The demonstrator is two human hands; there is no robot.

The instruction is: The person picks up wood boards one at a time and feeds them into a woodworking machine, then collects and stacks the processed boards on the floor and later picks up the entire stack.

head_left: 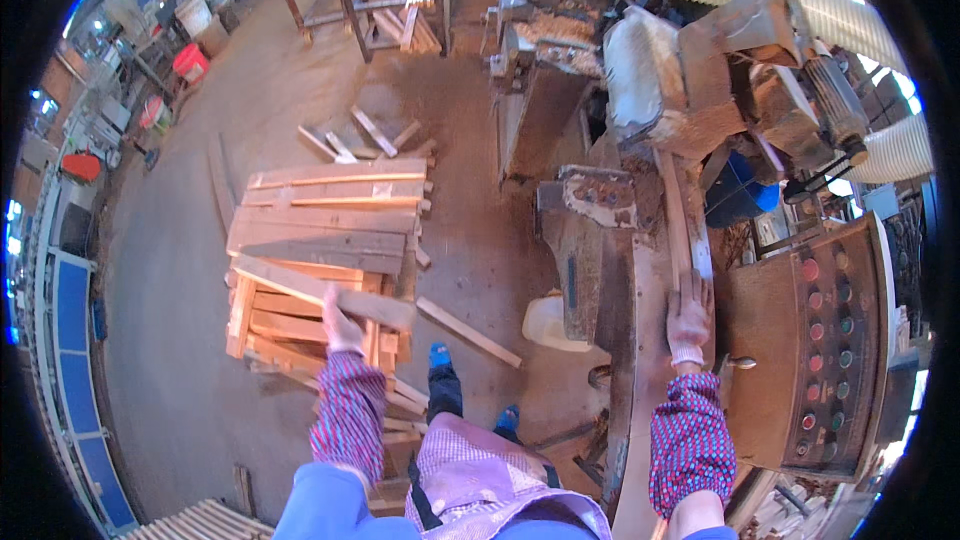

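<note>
The left hand (341,328) grips the near end of a long plank (325,292) lying slantwise on top of the pile of planks (325,230), which sits on the floor to the left of the saw machine (700,90). The right hand (689,318) lies flat, fingers together, pressing a narrow strip of wood (678,220) on the machine's counter (645,310). The strip runs from the hand toward the machine; a control panel (825,340) stands just right of it.
</note>
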